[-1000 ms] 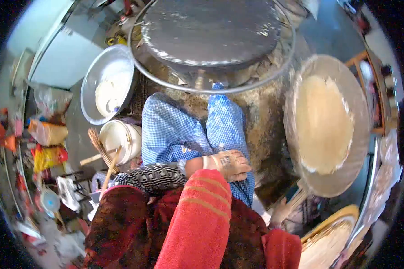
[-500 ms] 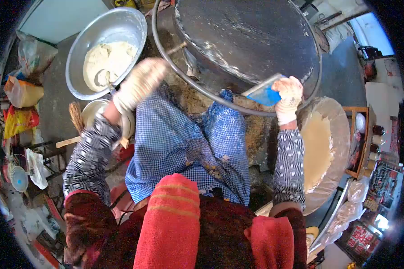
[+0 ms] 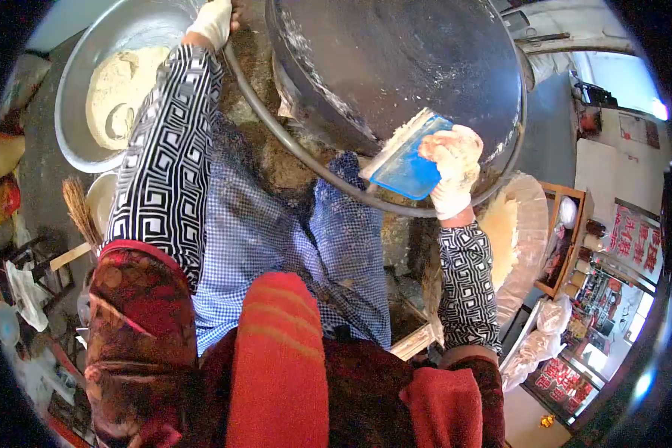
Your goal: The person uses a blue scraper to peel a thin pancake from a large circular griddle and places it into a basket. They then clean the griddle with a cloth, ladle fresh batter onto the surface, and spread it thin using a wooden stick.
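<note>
My right hand [image 3: 453, 168], in a pale, stained glove, grips a blue scraper [image 3: 407, 170]. Pale paste coats the scraper's long edge, which lies over the near rim of a big round dark griddle [image 3: 418, 52]. My left hand [image 3: 215, 22], also gloved, is at the top edge of the view, between the metal bowl and the griddle's ring. Its fingers are curled, but what they hold is hidden. Pale batter [image 3: 123, 93] and a ladle-like tool lie in the metal bowl [image 3: 71, 119].
A metal ring [image 3: 284, 142] runs around the griddle. At right stands a plastic-lined basin [image 3: 526, 246] of pale batter, beside a wooden cabinet [image 3: 567, 246]. A straw brush [image 3: 78, 209] and a smaller bowl [image 3: 101, 198] are at left. Blue checked cloth [image 3: 254, 231] covers my legs.
My left hand has moved up and away to the top edge. My right hand has shifted slightly left and down with the scraper, whose edge now carries paste. The view has shifted too.
</note>
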The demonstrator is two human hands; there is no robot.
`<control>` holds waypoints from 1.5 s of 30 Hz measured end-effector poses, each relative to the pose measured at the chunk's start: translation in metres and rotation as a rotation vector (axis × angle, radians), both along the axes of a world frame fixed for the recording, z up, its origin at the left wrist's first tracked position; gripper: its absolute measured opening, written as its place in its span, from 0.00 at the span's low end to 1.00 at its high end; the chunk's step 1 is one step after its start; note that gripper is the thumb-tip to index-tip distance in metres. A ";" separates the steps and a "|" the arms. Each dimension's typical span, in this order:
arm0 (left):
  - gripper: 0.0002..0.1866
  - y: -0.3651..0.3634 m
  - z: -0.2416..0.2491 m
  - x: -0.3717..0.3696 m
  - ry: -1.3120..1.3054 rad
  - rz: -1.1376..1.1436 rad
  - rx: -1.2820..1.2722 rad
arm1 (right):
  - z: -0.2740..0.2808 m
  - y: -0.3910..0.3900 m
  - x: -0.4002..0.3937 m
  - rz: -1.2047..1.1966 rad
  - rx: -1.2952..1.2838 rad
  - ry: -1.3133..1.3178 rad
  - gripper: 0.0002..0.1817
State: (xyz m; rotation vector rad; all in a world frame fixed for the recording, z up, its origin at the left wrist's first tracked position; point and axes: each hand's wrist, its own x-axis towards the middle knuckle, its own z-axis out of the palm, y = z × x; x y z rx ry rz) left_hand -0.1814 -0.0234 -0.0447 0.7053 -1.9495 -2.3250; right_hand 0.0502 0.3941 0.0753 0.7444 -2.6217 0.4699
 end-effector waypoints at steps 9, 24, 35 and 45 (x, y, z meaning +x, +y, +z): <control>0.25 0.166 0.038 0.262 0.127 0.164 0.581 | 0.011 -0.047 -0.023 0.132 0.064 0.223 0.03; 0.10 0.118 0.135 0.424 0.088 -0.437 -0.387 | 0.022 -0.086 -0.037 0.107 0.028 0.362 0.02; 0.08 0.093 0.146 0.426 0.309 -0.444 -0.657 | 0.030 -0.088 -0.050 0.016 0.096 0.379 0.04; 0.24 0.003 0.150 0.228 0.134 -0.169 -0.375 | 0.036 -0.095 -0.042 0.061 0.123 0.417 0.02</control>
